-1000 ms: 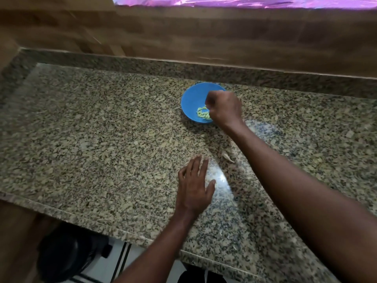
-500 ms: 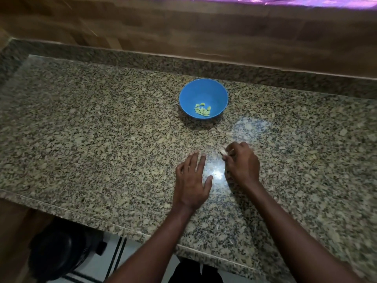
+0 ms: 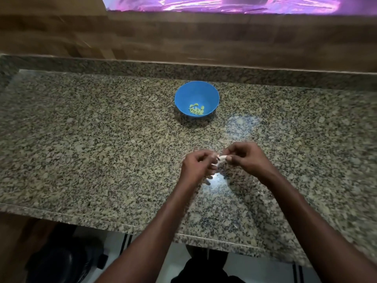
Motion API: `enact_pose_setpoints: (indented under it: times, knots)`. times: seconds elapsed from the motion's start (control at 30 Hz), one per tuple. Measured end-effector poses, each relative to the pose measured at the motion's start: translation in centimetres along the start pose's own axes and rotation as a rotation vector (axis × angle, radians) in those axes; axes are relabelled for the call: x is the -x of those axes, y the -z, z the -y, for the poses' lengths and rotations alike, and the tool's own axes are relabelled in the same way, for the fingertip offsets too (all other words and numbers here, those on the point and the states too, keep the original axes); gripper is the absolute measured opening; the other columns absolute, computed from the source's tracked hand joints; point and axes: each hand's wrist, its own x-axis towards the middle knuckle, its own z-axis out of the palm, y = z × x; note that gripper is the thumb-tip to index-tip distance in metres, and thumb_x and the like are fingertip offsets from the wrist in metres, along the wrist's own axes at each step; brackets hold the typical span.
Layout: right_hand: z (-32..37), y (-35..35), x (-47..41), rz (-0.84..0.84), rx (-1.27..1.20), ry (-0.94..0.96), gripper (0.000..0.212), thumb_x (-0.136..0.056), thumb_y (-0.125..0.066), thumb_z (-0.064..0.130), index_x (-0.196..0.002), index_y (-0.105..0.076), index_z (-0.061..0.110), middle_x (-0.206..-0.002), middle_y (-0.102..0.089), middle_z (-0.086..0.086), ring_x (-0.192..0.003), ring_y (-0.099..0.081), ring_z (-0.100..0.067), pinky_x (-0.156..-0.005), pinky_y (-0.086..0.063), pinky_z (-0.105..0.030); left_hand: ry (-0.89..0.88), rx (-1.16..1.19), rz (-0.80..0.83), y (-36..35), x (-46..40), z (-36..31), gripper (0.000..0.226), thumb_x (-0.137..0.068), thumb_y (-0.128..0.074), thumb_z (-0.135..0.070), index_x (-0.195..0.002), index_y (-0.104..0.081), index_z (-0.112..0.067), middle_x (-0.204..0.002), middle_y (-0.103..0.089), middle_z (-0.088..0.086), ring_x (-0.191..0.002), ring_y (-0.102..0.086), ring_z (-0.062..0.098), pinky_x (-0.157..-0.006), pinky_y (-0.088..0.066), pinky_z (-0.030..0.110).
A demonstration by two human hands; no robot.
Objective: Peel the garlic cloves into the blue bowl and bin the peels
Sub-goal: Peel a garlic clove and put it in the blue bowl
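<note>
**Garlic clove pinched between two hands above the worktop**

Garlic clove (image 3: 222, 158), pale and small, sits in the centre of the frame, held just above the speckled granite worktop (image 3: 102, 150) between both hands. At the lower left, below the worktop's front edge, a dark rounded object (image 3: 61, 260) lies in shadow; what it is cannot be told. A little right of it, pale floor (image 3: 114, 242) shows with dark stripes.

Moving right, the left hand (image 3: 196, 167) comes up from the bottom of the frame, its fingers (image 3: 212, 160) curled inward and pinching the left end of the clove. A whitish strip of peel (image 3: 216, 165) hangs at these fingertips, touching the clove; whether it is loose or attached cannot be told. Under the hands a bright glare marks the polished stone.

Above the hands, in the upper middle of the frame, stands the blue bowl (image 3: 184, 99), well apart from them and near the raised granite edge at the back. Several peeled cloves (image 3: 196, 109), yellowish green, lie together on its bottom.

Further right, the right hand (image 3: 247, 159) meets the left, its thumb and forefinger pinching the right end of the clove, the other fingers curled behind. Along the top runs a wood-patterned wall (image 3: 183, 37), and above it a strip of shiny purple foil (image 3: 224, 4).
</note>
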Motion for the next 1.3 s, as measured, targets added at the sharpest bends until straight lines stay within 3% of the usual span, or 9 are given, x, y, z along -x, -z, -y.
enact_pose_setpoints:
  times: [0.17,0.3,0.47,0.6,0.77,0.87,1.07,1.3]
  knots:
    - [0.4,-0.2,2.0,-0.021,-0.234,0.023,0.021,-0.089,-0.070,-0.005,-0.108,-0.072,0.004,-0.093,-0.075,-0.017,-0.080,-0.073,-0.023,-0.072,-0.060,-0.029,0.118,0.197,0.153,0.4,0.9,-1.3,0.019,-0.088,-0.076,0.000,-0.106,-0.072,0.002,-0.099,-0.077,0.020,-0.084,-0.075,0.028,-0.082,-0.064,0.038]
    - [-0.2,-1.4,3.4,-0.096,-0.462,0.000,0.019,-0.090,-0.070,-0.003,-0.108,-0.068,-0.007,-0.096,-0.075,-0.022,-0.082,-0.072,-0.029,-0.074,-0.062,-0.031,0.058,0.194,0.159,0.6,1.7,-1.4,0.019,-0.086,-0.078,0.000,-0.104,-0.073,0.001,-0.095,-0.077,0.019,-0.083,-0.074,0.028,-0.085,-0.063,0.042]
    - [-0.4,-2.0,4.4,-0.118,-0.418,0.020,0.017,-0.090,-0.072,0.002,-0.104,-0.068,-0.007,-0.098,-0.074,-0.025,-0.082,-0.072,-0.030,-0.079,-0.062,-0.036,-0.021,0.119,0.137,0.4,2.4,-1.7,0.019,-0.084,-0.082,-0.006,-0.101,-0.075,-0.001,-0.092,-0.077,0.019,-0.082,-0.075,0.030,-0.084,-0.063,0.044]
    - [-0.4,-1.9,4.4,-0.133,-0.446,0.017,0.012,-0.089,-0.072,0.001,-0.099,-0.068,-0.006,-0.094,-0.073,-0.026,-0.079,-0.069,-0.030,-0.075,-0.061,-0.036,-0.073,0.035,0.151,0.0,2.7,-1.9,0.020,-0.083,-0.085,-0.011,-0.099,-0.075,-0.005,-0.091,-0.078,0.013,-0.087,-0.077,0.031,-0.083,-0.064,0.044]
    - [-0.7,-1.6,3.9,-0.100,-0.451,-0.002,0.016,-0.089,-0.071,0.001,-0.101,-0.069,-0.009,-0.098,-0.071,-0.030,-0.080,-0.066,-0.029,-0.074,-0.059,-0.034,-0.021,0.079,0.136,-0.5,2.8,-2.4,0.021,-0.083,-0.084,-0.015,-0.098,-0.075,-0.004,-0.090,-0.079,0.015,-0.082,-0.077,0.031,-0.084,-0.063,0.045]
    - [-1.2,-1.3,3.5,-0.084,-0.444,-0.024,0.016,-0.089,-0.071,0.002,-0.101,-0.069,-0.008,-0.097,-0.072,-0.028,-0.080,-0.066,-0.029,-0.078,-0.057,-0.038,0.014,0.131,0.099,-1.2,3.0,-2.5,0.019,-0.083,-0.083,-0.010,-0.097,-0.075,-0.001,-0.090,-0.078,0.016,-0.081,-0.077,0.030,-0.079,-0.064,0.038]
    - [-1.5,-1.6,2.5,-0.159,-0.390,-0.078,0.009,-0.090,-0.062,-0.002,-0.094,-0.067,-0.008,-0.080,-0.068,-0.018,-0.071,-0.061,-0.024,-0.064,-0.053,-0.031,0.099,0.191,0.032,-2.6,2.8,-2.5,0.017,-0.084,-0.079,0.002,-0.098,-0.072,0.010,-0.091,-0.077,0.021,-0.083,-0.078,0.030,-0.072,-0.063,0.029]
    - [-1.5,-2.8,1.6,-0.332,-0.350,-0.135,0.015,-0.091,-0.060,0.002,-0.077,-0.064,0.002,-0.063,-0.059,-0.003,-0.049,-0.053,-0.007,-0.044,-0.044,-0.018,0.152,0.158,-0.004,-4.0,1.8,-1.4,0.014,-0.087,-0.077,0.000,-0.099,-0.073,0.006,-0.093,-0.078,0.019,-0.087,-0.078,0.030,-0.083,-0.064,0.037]
